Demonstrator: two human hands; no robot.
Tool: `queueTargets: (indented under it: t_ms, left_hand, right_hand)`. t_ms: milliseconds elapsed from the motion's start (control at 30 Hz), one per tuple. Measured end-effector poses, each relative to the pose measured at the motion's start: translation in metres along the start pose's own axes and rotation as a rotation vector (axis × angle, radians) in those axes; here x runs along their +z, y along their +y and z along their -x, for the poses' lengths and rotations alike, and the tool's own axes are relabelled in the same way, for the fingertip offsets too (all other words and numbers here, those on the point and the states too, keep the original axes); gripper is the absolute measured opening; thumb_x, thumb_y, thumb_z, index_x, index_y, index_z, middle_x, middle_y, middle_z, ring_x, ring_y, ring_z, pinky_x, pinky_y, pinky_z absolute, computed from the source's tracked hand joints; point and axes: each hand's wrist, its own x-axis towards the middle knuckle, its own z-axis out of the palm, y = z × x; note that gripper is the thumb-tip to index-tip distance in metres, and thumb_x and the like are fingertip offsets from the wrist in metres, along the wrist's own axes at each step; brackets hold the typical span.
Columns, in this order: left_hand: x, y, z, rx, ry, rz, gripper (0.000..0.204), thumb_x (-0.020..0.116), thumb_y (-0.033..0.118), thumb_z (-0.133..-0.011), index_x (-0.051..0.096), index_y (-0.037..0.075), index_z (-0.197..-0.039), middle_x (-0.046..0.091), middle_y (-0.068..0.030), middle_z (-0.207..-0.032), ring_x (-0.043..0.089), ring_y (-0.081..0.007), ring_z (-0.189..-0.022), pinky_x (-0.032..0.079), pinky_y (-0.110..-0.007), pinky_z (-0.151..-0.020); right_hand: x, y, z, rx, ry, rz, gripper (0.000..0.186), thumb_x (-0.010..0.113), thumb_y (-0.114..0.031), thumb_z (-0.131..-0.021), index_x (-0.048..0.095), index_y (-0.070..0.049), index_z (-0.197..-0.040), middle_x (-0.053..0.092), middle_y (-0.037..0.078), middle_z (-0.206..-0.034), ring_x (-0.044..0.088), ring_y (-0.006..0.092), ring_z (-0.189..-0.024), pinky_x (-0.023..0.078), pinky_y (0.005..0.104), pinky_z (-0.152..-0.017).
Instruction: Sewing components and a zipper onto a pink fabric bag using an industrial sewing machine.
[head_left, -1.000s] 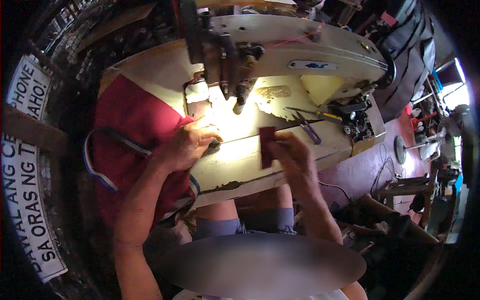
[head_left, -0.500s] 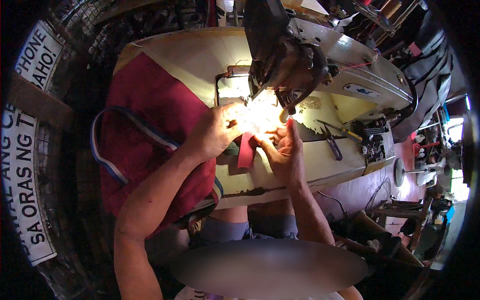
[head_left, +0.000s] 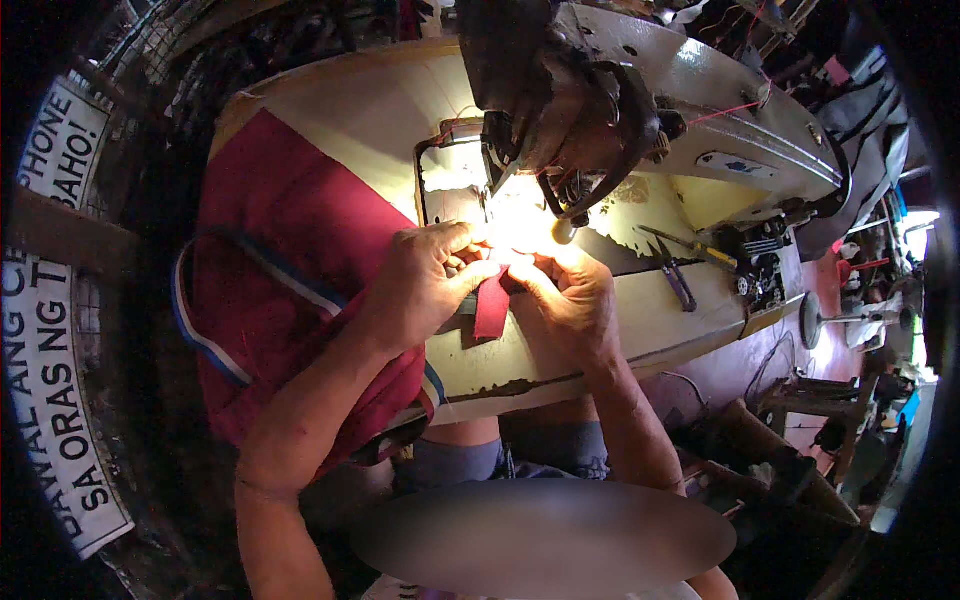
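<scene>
Close in front of the sewing machine (head_left: 700,120), my two hands meet over a short strip of maroon cloth (head_left: 491,310). My left hand (head_left: 425,280) pinches its upper left side, fingers bent. From the other side, my right hand (head_left: 572,298) grips the strip's upper end between thumb and fingers. Strong lamp glare washes out the fingertips and the needle area just beyond. A piece of dark green cloth (head_left: 460,302) shows beneath the strip. Under my left forearm lies a large maroon cloth (head_left: 290,200) with a blue and white striped band (head_left: 207,340).
A round-ended lever (head_left: 564,231) hangs just beyond my right hand. Thread snips (head_left: 678,280) and a yellow-handled screwdriver (head_left: 712,254) lie to the right on the machine table (head_left: 640,325). A fan (head_left: 812,320) stands farther right. Lettered signs (head_left: 70,400) hang at left.
My right hand has drawn back from beside the lever, and its raised finger has folded down onto the strip. My left fingers have come closer to the right ones. The view has shifted slightly.
</scene>
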Motion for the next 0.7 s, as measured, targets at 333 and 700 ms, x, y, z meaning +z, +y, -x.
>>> queueTargets:
  t_ms: [333, 700]
  left_hand:
    - [0.004, 0.001, 0.000, 0.057, 0.077, -0.166, 0.012, 0.071, 0.003, -0.084, 0.068, 0.001, -0.095, 0.068, -0.0066, -0.084, 0.065, -0.0122, -0.078, 0.052, -0.029, -0.072]
    - [-0.002, 0.000, -0.005, 0.039, -0.041, -0.078, 0.008, 0.069, 0.006, -0.088, 0.066, 0.001, -0.093, 0.068, -0.0043, -0.085, 0.062, -0.0099, -0.078, 0.051, -0.028, -0.073]
  right_hand:
    - [0.001, -0.013, 0.002, -0.048, 0.007, 0.109, 0.019, 0.066, -0.001, -0.090, 0.072, -0.002, -0.109, 0.073, 0.007, -0.097, 0.068, 0.0107, -0.087, 0.054, 0.0244, -0.080]
    - [-0.001, 0.004, 0.000, -0.137, 0.059, 0.270, 0.017, 0.063, -0.012, -0.091, 0.070, -0.002, -0.103, 0.066, 0.018, -0.081, 0.061, 0.0267, -0.068, 0.047, 0.0372, -0.063]
